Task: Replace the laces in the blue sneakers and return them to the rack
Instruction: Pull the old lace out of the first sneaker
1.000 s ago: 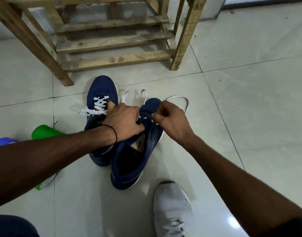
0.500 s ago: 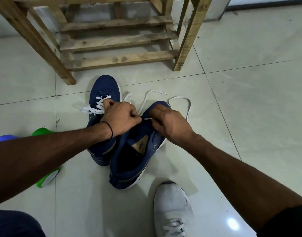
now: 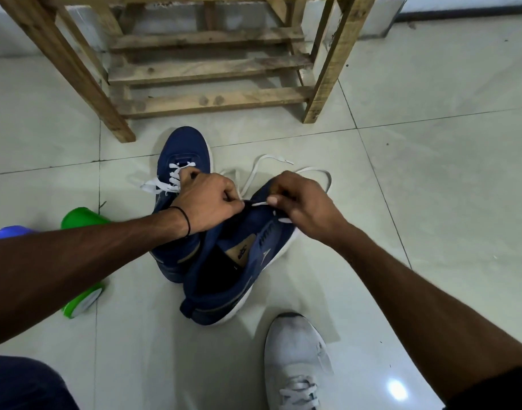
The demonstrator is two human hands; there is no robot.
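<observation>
Two sneakers (image 3: 230, 261) are showing navy blue uppers with white soles, and the laces (image 3: 171, 182) are showing white. The insole label (image 3: 243, 250) is looking tan with dark print. The rack (image 3: 200, 69) is showing raw light brown wood with darker knots. The floor (image 3: 431, 187) is gleaming pale grey-green with thin dark grout lines. A nearby shoe (image 3: 295, 356) is looking light grey, the wristband (image 3: 185, 220) black, one container (image 3: 82, 220) bright green, another (image 3: 8, 232) blue-violet.

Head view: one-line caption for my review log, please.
Both hands, left hand and right hand, thread a white lace through the nearer blue sneaker before the wooden rack.
</observation>
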